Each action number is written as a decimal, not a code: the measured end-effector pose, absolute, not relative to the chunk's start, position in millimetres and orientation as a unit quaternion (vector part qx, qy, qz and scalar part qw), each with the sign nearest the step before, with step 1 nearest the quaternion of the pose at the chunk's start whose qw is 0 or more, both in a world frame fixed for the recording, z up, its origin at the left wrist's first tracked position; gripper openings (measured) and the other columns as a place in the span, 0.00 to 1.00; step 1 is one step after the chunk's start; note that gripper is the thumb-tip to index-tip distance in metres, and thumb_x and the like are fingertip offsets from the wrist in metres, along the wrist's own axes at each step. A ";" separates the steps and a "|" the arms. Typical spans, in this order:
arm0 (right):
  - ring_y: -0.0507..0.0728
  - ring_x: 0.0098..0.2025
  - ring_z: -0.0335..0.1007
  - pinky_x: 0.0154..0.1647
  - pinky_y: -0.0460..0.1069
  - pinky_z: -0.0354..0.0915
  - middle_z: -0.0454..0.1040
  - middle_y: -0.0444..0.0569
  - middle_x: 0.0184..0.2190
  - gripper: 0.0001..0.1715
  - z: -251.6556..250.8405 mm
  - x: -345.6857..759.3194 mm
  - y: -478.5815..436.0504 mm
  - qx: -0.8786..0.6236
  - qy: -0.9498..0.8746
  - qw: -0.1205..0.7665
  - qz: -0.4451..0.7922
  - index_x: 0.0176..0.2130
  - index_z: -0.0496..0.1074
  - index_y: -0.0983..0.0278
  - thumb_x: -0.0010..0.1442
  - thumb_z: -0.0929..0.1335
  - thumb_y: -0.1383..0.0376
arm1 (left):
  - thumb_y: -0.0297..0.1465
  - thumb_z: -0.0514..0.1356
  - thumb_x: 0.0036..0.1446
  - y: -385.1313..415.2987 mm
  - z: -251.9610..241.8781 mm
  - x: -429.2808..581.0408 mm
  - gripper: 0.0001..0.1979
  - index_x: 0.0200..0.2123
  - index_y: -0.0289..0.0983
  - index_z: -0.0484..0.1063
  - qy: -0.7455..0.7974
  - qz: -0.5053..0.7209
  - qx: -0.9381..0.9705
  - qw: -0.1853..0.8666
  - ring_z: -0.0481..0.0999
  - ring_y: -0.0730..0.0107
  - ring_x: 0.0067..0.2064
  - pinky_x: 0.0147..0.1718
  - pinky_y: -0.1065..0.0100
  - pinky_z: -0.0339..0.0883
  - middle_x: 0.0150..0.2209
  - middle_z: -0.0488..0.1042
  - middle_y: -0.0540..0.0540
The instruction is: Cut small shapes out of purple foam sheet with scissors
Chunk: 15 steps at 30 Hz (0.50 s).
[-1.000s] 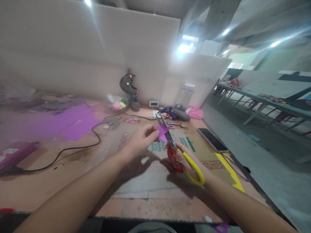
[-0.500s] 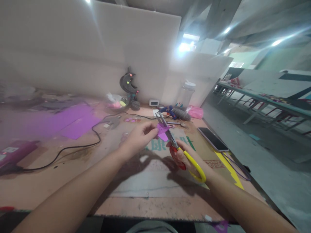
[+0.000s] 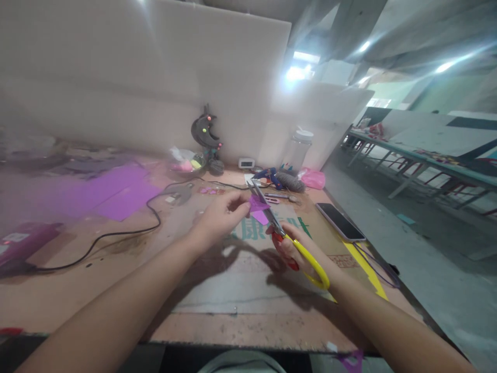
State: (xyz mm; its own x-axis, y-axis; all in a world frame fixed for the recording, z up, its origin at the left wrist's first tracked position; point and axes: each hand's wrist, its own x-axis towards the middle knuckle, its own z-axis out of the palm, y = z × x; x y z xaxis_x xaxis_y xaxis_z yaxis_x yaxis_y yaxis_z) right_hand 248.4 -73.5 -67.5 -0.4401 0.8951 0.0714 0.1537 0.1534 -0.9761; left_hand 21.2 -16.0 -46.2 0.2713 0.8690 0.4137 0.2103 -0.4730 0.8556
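Both hands are held over the middle of the table [image 3: 209, 331]. By the left hand [image 3: 221, 220], a small purple piece [image 3: 257, 204] is pinched between thumb and finger; it is positioned at the blades of the scissors [image 3: 278, 227], just left of the right hand [image 3: 295, 248]. The scissors' yellow and red handles are gripped by the right hand, and the blades are pointed toward the far side, parted narrowly at the tips.

Beneath the hands, the table is partly covered by a brown sheet [image 3: 324, 235] printed with green characters. On the right, a phone [image 3: 340, 221] is laid near the table's edge. Farther off, a blue glue gun [image 3: 274, 178] is seen beside grey yarn [image 3: 291, 182], with a pink bag [image 3: 312, 178] to the right. On the left, purple sheets [image 3: 126, 197] are spread, and a black cable [image 3: 128, 238] is stretched across the near side of them. At the far side, a dark crescent ornament [image 3: 201, 131] is placed against a pale panel [image 3: 155, 62].
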 end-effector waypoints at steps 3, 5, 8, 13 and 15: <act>0.46 0.20 0.46 0.18 0.45 0.47 0.56 0.37 0.25 0.36 -65.4 248.1 -74.9 -0.399 -0.673 0.351 0.514 0.48 0.64 0.63 0.60 0.67 0.36 | 0.33 0.57 0.61 -15.4 -46.6 19.6 0.08 0.31 0.37 0.71 0.378 0.476 0.716 0.343 0.73 0.69 0.34 0.34 0.69 0.65 0.30 0.73 0.50; 0.46 0.19 0.46 0.18 0.45 0.47 0.56 0.37 0.25 0.36 -66.9 248.5 -74.4 -0.401 -0.671 0.353 0.514 0.48 0.64 0.62 0.60 0.67 0.36 | 0.33 0.57 0.61 -16.0 -46.6 18.9 0.07 0.31 0.37 0.71 0.379 0.479 0.712 0.347 0.74 0.69 0.34 0.34 0.69 0.65 0.30 0.74 0.50; 0.46 0.19 0.46 0.17 0.44 0.48 0.56 0.36 0.25 0.37 -71.9 249.6 -71.6 -0.395 -0.665 0.355 0.525 0.48 0.65 0.63 0.58 0.67 0.35 | 0.33 0.57 0.61 -17.0 -46.1 18.9 0.07 0.32 0.37 0.71 0.384 0.483 0.702 0.356 0.75 0.68 0.34 0.35 0.68 0.66 0.30 0.74 0.50; 0.46 0.19 0.46 0.17 0.44 0.48 0.56 0.37 0.25 0.36 -77.1 251.3 -68.2 -0.395 -0.665 0.357 0.524 0.48 0.65 0.62 0.59 0.68 0.36 | 0.34 0.57 0.61 -15.6 -45.7 19.7 0.07 0.32 0.37 0.71 0.379 0.492 0.692 0.368 0.75 0.68 0.34 0.35 0.68 0.68 0.29 0.74 0.50; 0.46 0.19 0.46 0.17 0.45 0.49 0.56 0.37 0.25 0.35 -76.8 251.7 -68.8 -0.398 -0.668 0.357 0.518 0.48 0.65 0.62 0.59 0.68 0.37 | 0.33 0.57 0.61 -15.0 -45.9 19.7 0.07 0.32 0.37 0.70 0.378 0.490 0.694 0.368 0.75 0.68 0.33 0.35 0.68 0.67 0.29 0.74 0.50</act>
State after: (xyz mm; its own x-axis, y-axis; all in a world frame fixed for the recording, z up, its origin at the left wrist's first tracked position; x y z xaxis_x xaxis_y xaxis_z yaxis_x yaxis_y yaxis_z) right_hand 251.7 -68.8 -76.8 -0.4291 0.9009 0.0648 0.1624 0.1475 -0.9756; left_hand 19.7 -15.0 -45.9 0.2335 0.8857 0.4012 0.1635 -0.4425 0.8817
